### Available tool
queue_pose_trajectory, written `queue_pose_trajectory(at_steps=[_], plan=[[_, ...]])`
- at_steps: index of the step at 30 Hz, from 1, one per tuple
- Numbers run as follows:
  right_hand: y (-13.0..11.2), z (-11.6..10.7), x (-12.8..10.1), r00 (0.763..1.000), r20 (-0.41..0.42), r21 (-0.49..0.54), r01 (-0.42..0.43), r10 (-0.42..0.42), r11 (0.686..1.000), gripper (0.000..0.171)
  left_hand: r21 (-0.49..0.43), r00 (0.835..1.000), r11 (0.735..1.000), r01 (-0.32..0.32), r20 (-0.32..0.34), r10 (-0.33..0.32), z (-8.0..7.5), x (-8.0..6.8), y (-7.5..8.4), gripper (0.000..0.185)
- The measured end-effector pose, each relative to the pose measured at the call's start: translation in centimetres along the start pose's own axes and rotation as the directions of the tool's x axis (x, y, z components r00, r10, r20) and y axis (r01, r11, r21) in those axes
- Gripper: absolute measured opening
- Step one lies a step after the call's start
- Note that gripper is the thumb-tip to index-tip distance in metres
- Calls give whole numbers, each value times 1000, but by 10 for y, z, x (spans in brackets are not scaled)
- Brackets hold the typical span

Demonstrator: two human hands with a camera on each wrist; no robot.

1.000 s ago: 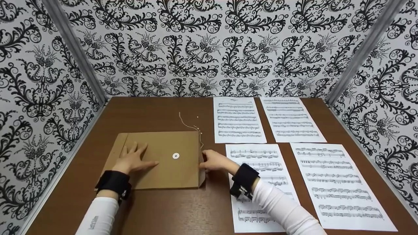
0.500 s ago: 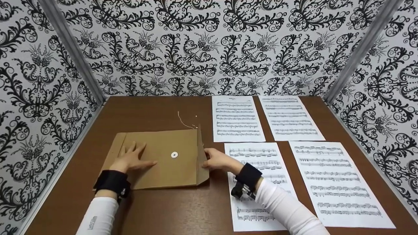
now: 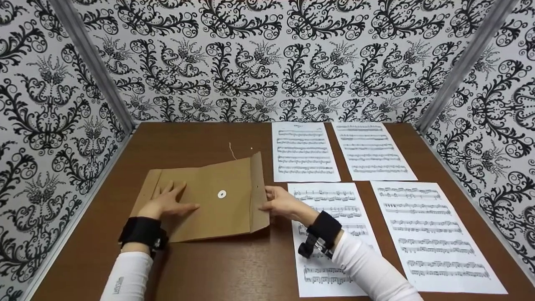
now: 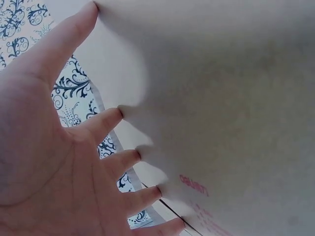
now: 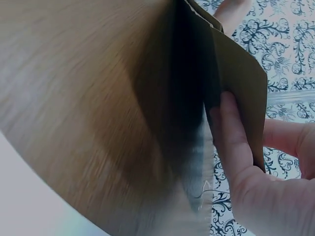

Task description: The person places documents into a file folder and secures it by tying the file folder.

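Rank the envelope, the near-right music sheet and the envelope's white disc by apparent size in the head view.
1. Near-right sheet and envelope: look about alike, and the sheet lies nearer the camera, so no ranking between them.
2. White disc: plainly smallest.

The envelope (image 3: 209,205) is plain kraft brown with a small white disc (image 3: 222,194) near its middle and faint red print (image 4: 194,185) in the left wrist view. The desk (image 3: 234,267) is dark brown wood grain. Four sheets (image 3: 303,152) along its right side are white, ruled with black music staves. The walls (image 3: 267,58) carry a black damask scroll pattern on white — joined by grey corner strips (image 3: 94,67). Both sleeves (image 3: 125,278) are white, the wrist straps (image 3: 144,232) black — a pale thread (image 3: 231,150) lies beyond the envelope.
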State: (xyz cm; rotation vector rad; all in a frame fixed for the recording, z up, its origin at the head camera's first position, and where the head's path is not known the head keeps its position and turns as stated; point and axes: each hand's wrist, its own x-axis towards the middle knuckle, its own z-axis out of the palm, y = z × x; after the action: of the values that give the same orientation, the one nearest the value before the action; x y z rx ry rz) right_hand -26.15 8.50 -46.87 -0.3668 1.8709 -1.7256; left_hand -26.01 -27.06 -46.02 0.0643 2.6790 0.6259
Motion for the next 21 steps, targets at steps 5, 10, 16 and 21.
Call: queue_pose_trajectory(at_steps=[5, 10, 16, 21], plan=[[-2, 1, 0, 1000, -14, 92, -1, 2, 996, 64, -10, 1000, 1000, -8, -8, 8, -1, 1, -1, 105], [-5, 1, -1, 1000, -18, 172, 6, -3, 985, 67, -20, 1000, 1000, -15, -25, 14, -1, 4, -3, 99], [-8, 1, -3, 999, -7, 240, 32, -31, 970, 69, -49, 1000, 999, -20, -19, 19, 1, 5, -2, 92], [-9, 2, -3, 999, 2, 252, 33, -34, 967, 71, -59, 998, 998, -14, -54, 11, 2, 3, 2, 93]])
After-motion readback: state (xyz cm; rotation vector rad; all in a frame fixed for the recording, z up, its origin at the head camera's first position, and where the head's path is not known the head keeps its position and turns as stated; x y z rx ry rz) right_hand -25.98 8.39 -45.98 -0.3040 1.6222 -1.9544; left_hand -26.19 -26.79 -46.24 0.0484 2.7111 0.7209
